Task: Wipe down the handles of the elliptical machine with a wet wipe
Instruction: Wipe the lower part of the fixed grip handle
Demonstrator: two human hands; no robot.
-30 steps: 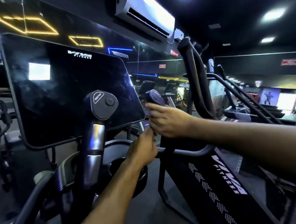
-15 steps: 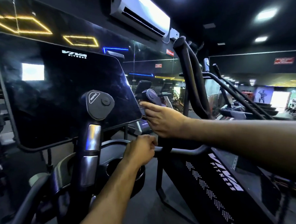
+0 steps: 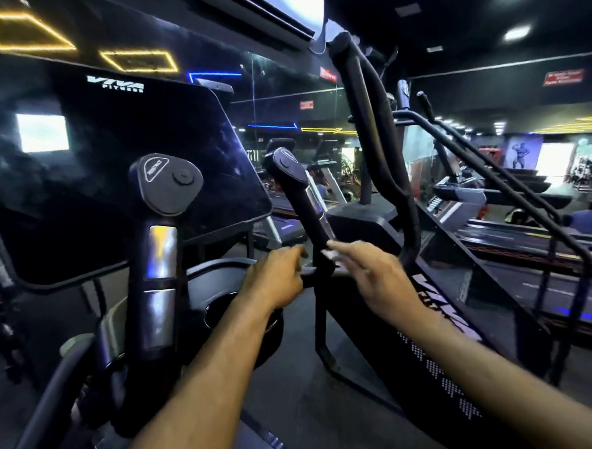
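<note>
Centrally, two bare forearms reach from the near edge toward the elliptical machine's right stationary handle (image 3: 304, 204), a black bar with a metallic sensor strip that rises tilted to the left and ends in a rounded cap bearing a button. The right hand (image 3: 374, 280) lies at the lower end of this handle, its fingers extended leftward; a small pale, motion-blurred patch at the fingertips, apparently the wet wipe (image 3: 330, 254), sits against the bar. Whether the fingers pinch it or merely press it cannot be told from the blur. The left hand (image 3: 273, 279) is just left of the same bar, its grip loosely curled, fingertips near the horizontal crossbar (image 3: 311, 271); whether it has hold of anything cannot be told. The two hands are close together but apart.

Left and nearer stands the left stationary handle (image 3: 161, 251), upright, with two metallic sensor plates and a wedge-shaped cap (image 3: 164, 183) carrying a round button. Behind it, the dark console screen (image 3: 126, 167) marked "VIVA FITNESS" reflects a bright window. Right of the hands, a curved black moving arm (image 3: 368, 125) rises toward the ceiling. A wall-mounted air conditioner (image 3: 265, 6) hangs at the top centre. Further right and far, rows of treadmills (image 3: 515, 201) recede into the gym.
</note>
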